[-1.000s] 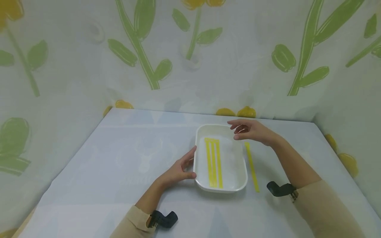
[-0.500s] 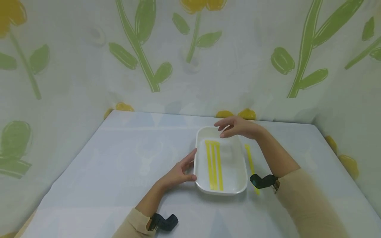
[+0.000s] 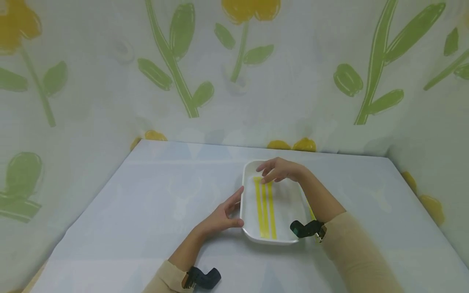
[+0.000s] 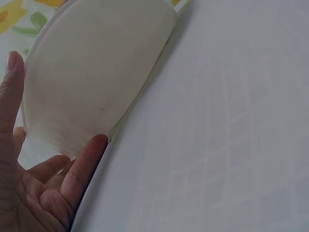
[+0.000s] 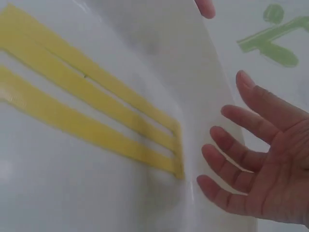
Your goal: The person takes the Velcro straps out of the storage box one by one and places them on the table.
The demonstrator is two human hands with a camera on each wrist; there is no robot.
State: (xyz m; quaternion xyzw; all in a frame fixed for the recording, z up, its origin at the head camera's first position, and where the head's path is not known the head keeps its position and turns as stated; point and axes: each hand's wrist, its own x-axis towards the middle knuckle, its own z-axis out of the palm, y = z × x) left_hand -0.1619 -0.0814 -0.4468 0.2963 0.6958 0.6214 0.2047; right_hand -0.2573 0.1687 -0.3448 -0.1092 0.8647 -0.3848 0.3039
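A white tray [image 3: 289, 203] stands on the table with three flat yellow strips [image 3: 261, 211] lying side by side in its left half. My left hand [image 3: 220, 217] holds the tray's left side, thumb towards the near corner; in the left wrist view, fingers meet the outer wall [image 4: 101, 72]. Over the far part of the tray hangs my right hand [image 3: 280, 169], its fingers loosely bent and holding nothing. The right wrist view has that hand [image 5: 260, 164] just beyond the strips' far ends. Another yellow strip [image 3: 312, 213] lies right of the tray, mostly hidden by my right forearm.
A white table [image 3: 176, 199] spreads around the tray. Pale walls [image 3: 293, 81] with painted green stems and yellow flowers rise behind the table and at both sides. Each wrist wears a black camera mount [image 3: 207, 278].
My right hand has moved left and lower, from beyond the tray's right rim to over the strips' far ends. The left hand keeps its hold; the tray and strips stay put.
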